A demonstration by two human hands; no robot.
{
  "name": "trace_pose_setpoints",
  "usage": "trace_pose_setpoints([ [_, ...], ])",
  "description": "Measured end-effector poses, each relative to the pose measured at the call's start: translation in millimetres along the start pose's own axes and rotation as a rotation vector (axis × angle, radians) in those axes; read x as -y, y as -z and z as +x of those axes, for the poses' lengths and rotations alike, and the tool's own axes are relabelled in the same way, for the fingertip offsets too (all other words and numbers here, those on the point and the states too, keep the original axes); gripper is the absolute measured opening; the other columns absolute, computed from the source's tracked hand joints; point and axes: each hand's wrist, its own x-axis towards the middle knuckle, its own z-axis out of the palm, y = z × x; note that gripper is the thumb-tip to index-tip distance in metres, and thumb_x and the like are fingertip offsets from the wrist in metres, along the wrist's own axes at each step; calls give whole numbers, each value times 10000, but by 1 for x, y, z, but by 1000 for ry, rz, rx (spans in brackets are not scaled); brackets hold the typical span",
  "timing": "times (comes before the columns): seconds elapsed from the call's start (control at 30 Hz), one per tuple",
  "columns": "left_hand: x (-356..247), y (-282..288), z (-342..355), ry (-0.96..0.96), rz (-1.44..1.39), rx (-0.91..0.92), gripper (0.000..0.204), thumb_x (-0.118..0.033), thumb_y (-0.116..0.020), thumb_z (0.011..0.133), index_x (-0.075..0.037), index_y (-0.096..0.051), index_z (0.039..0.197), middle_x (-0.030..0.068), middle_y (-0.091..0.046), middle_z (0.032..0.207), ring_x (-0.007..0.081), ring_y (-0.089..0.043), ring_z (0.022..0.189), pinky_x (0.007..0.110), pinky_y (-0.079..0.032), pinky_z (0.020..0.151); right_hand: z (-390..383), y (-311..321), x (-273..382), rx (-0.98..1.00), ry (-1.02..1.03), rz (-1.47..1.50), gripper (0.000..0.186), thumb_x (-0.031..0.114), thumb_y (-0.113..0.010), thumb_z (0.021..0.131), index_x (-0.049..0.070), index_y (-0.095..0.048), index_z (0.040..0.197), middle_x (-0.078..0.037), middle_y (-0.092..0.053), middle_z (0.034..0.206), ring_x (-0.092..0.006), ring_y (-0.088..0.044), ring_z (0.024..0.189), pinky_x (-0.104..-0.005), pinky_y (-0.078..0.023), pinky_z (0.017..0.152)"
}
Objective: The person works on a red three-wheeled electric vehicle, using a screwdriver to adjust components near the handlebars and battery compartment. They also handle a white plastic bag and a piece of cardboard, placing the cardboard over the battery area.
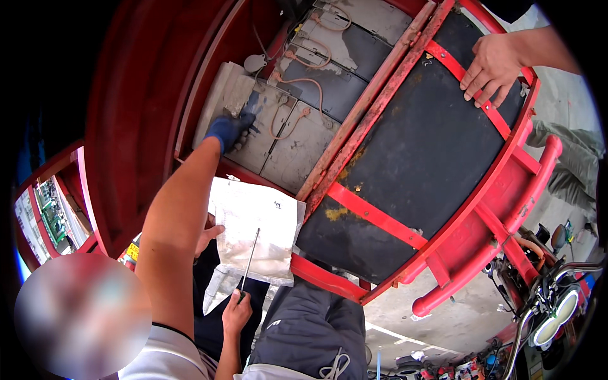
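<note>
My left hand (231, 131), in a blue and dark grey work glove, reaches into the red vehicle box. Its fingers curl down over the grey battery (259, 149) nearest it. What they pinch, if anything, is too small to make out. My right hand is not in view. Below my left arm, another person's hand (210, 235) holds a whitish plastic bag (253, 206). A bare hand (235, 315), seemingly that person's too, grips a screwdriver (250, 261) across the bag's front.
Several batteries (332, 82) linked by cables (308, 81) fill the box. The red-framed black lid (418, 145) stands open on the right. A third person's hand (494, 71) rests on its strap. A motorcycle (554, 316) stands at lower right. A person's blurred head is at lower left.
</note>
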Motion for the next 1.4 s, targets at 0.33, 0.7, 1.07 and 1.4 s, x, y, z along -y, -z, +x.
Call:
trace_pose_setpoints([
  [0.33,-21,-28,-17,-122,202,33,533,-611,-622,796,-94,-566,678,7,-523,526,123,-484,402,262,-368,370,-9,-2,-8,66,-129,72,401,101,-734,787,-57,-537,1099,-171,-599,1033,-294,-598,909,-374,-506,828],
  [0.7,-47,-45,3,-117,-151,118,495,-554,-507,884,-80,-578,760,12,-579,623,112,-511,429,254,-368,374,-12,-1,-17,53,-53,-25,341,91,-754,766,-21,-571,1031,-135,-579,1003,-282,-559,892,-378,-478,798],
  [1.07,-9,-53,-6,-163,27,-88,399,-354,-588,888,-21,-576,1106,60,-641,753,160,-614,585,297,-517,523,0,-3,-9,54,-24,-77,274,43,-688,761,-27,-578,1002,-149,-586,950,-289,-557,838,-396,-472,752],
  [1.4,-33,-39,-19,-49,-543,284,166,-109,-550,901,-24,-629,1020,96,-668,887,164,-648,715,268,-543,620,5,0,-1,82,-71,-85,192,43,-680,783,-34,-600,939,-145,-593,886,-286,-566,770,-382,-481,706],
])
